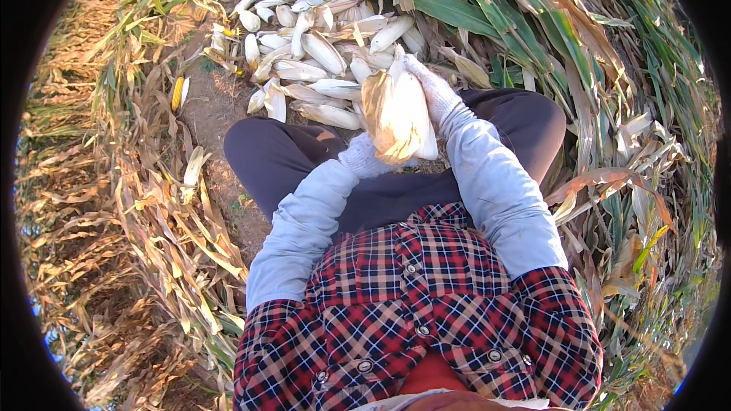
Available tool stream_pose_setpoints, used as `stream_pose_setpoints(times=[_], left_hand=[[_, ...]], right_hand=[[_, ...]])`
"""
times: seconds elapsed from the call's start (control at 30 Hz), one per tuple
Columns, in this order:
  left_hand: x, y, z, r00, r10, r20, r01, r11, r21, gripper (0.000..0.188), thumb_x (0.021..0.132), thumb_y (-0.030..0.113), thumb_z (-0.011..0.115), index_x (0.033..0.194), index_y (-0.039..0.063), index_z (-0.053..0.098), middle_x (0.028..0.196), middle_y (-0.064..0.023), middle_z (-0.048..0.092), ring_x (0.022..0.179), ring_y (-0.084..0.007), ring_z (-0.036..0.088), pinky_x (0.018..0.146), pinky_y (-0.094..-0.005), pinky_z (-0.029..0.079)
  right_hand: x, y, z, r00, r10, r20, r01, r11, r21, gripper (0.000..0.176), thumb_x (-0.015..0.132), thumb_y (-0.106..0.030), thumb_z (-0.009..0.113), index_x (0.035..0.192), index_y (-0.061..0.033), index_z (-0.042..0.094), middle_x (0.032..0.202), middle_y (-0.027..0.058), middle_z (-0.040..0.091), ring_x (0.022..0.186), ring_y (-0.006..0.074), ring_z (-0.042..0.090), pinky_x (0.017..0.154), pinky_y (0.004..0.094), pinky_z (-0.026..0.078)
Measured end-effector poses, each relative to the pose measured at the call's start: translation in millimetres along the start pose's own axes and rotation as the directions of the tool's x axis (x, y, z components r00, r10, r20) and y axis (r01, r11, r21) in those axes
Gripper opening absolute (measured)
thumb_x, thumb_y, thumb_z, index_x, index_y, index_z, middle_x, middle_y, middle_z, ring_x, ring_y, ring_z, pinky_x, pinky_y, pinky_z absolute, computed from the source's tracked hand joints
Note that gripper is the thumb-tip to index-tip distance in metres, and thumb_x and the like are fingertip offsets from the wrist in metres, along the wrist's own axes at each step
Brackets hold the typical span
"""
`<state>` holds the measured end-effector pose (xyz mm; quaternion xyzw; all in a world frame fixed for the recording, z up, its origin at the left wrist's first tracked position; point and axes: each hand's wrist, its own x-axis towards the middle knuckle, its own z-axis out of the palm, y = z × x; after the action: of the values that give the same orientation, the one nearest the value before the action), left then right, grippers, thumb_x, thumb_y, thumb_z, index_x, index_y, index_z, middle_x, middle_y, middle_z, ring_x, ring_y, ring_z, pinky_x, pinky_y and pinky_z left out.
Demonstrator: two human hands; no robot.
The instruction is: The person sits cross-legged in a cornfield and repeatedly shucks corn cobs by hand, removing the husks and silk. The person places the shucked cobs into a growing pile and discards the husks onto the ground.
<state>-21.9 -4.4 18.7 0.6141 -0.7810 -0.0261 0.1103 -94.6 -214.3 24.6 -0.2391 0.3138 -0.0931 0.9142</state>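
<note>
Both of my hands wear whitish knit gloves and meet at a bunch of pale, dry corn husk (404, 117) above my lap. My left hand (365, 157) grips it from below, its fingers partly hidden behind the leaves. At the upper right side of the bunch, my right hand (431, 83) is closed on the husk. Whether an ear sits inside the leaves cannot be seen. Just beyond my crossed legs lies a heap of corn ears in pale husks (320, 54).
Green and dry corn stalks (457, 11) are piled ahead and to the right. Dry stalks (171, 251) cover the left side. A bare yellow corn ear (177, 93) lies at the left near a strip of soil (211, 103). A loose husked piece (195, 166) lies lower down.
</note>
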Motion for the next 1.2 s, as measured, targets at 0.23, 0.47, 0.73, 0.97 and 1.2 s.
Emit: stream_pose_setpoints(times=[0.23,0.47,0.73,0.97,1.2], left_hand=[[0.9,-10.1,-24.8,0.862,-0.493,-0.122,0.232,0.596,-0.769,0.039,0.098,0.034,0.067,0.121,0.004,0.063,0.101,-0.0097,0.066,0.092,-0.0244,0.064,0.083,-0.0388,0.052],[-2.0,-47.7,-42.9,0.311,-0.878,0.364,-0.364,-0.464,-0.808,0.038,0.101,0.051,0.059,0.091,0.014,0.058,0.057,0.0074,0.036,0.047,-0.0088,0.03,0.051,-0.0274,0.036],[-11.4,-69.8,-6.7,0.082,-0.905,0.417,0.238,-0.389,-0.89,0.045,0.097,0.048,0.065,0.108,0.004,0.062,0.075,-0.0013,0.053,0.06,-0.0126,0.049,0.058,-0.0319,0.051],[9.2,-19.9,10.4,0.495,-0.402,0.771,0.628,0.778,0.003,0.08,0.072,0.049,0.081,0.135,0.008,0.053,0.129,-0.0222,0.066,0.115,-0.0362,0.067,0.099,-0.0455,0.052],[23.6,-12.4,-23.0,0.684,-0.496,0.535,0.665,0.725,-0.179,0.104,0.066,0.044,0.087,0.15,0.007,0.039,0.136,-0.0215,0.061,0.126,-0.0355,0.06,0.107,-0.0451,0.047]], right_hand=[[-8.7,-13.9,10.3,0.999,0.001,0.052,-0.013,0.976,0.219,0.026,0.095,-0.026,0.07,0.112,-0.0059,0.068,0.103,0.0093,0.073,0.09,0.0232,0.071,0.086,0.0386,0.06],[-18.8,-26.0,15.5,0.991,-0.108,-0.085,0.127,0.954,0.273,0.026,0.093,-0.021,0.067,0.114,-0.0047,0.064,0.107,0.0105,0.07,0.094,0.0261,0.069,0.089,0.0416,0.059],[-28.0,-70.1,-0.5,0.82,-0.501,-0.278,0.573,0.706,0.417,0.033,0.097,-0.037,0.061,0.117,-0.0102,0.062,0.113,0.011,0.067,0.102,0.0314,0.066,0.095,0.0476,0.055],[-63.9,-105.5,-9.5,0.657,-0.719,-0.226,0.743,0.566,0.358,0.049,0.098,-0.056,0.055,0.117,-0.011,0.062,0.116,0.0106,0.066,0.108,0.0319,0.065,0.095,0.048,0.055],[-50.7,-78.8,13.4,0.785,-0.555,-0.273,0.617,0.666,0.42,0.049,0.094,-0.045,0.067,0.129,-0.0133,0.059,0.123,0.0068,0.064,0.112,0.0276,0.061,0.101,0.0463,0.05]])
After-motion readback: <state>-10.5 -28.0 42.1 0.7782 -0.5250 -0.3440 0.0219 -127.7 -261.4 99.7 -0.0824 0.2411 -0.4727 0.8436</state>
